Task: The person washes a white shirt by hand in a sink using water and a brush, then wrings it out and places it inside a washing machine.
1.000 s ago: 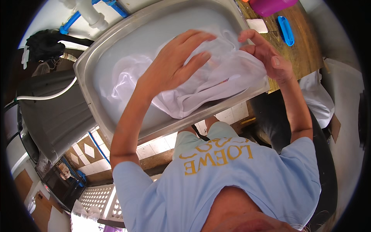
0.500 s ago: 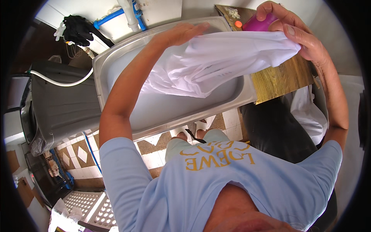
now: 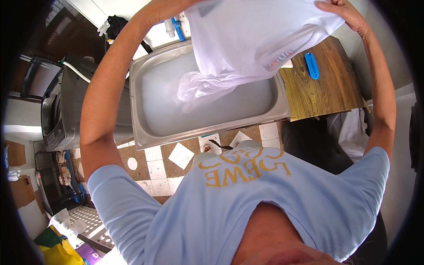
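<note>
A wet white garment [image 3: 251, 39] with a coloured print is lifted and spread between my hands. Its lower end trails into cloudy water [image 3: 168, 110] in a metal sink [image 3: 138, 126]. My right hand [image 3: 339, 9] pinches the garment's right side. At the top edge my left hand [image 3: 187, 2] is mostly cut off; the garment's upper left hangs from it, though the fingers do not show. The garment's top runs out of the picture.
Right of the sink is a wooden board [image 3: 324, 95] bearing a blue oblong plastic object [image 3: 312, 66]. White cloth [image 3: 353, 132] lies below the board. A grey washing machine [image 3: 73, 110] stands at left, and blue-and-white pipes [image 3: 176, 28] are behind the sink.
Both hands have risen toward the top edge, lifting and spreading the garment. The view has shifted; the purple container no longer shows, while the blue object now does.
</note>
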The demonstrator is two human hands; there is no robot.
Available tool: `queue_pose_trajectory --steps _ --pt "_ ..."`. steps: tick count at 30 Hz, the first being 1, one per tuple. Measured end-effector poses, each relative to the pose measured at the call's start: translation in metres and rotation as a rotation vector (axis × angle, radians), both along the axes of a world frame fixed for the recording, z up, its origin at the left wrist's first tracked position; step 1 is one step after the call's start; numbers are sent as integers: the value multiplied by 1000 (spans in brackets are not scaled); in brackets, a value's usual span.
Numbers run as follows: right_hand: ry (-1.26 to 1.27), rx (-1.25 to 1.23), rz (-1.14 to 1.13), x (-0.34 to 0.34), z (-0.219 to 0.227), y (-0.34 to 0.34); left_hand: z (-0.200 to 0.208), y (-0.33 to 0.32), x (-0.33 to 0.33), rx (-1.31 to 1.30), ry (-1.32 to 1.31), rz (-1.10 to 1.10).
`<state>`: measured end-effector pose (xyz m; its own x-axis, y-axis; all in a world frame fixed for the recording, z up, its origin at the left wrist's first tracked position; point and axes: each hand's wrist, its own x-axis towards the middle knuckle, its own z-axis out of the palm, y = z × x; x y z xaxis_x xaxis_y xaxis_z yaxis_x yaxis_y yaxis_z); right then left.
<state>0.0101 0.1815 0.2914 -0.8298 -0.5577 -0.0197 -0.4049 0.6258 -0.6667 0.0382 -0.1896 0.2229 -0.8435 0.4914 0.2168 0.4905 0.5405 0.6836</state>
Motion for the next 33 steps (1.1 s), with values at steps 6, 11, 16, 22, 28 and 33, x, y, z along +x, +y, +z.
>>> queue_pose_trajectory --steps 6,11,16,22,28,33 --pt "183 -438 203 -13 18 -11 -58 -3 9 140 75 -109" --pt "225 -262 221 -19 31 -13 -48 8 -3 -146 -165 124" --pt "241 -233 66 -13 31 16 4 -17 -40 -123 105 93" --pt "260 -297 -34 9 45 18 84 -32 -38 -272 473 119" --pt "340 -254 -17 18 73 26 140 -24 -23 -695 445 38" --pt "394 -278 18 20 87 17 119 -27 -4 -873 795 -38"
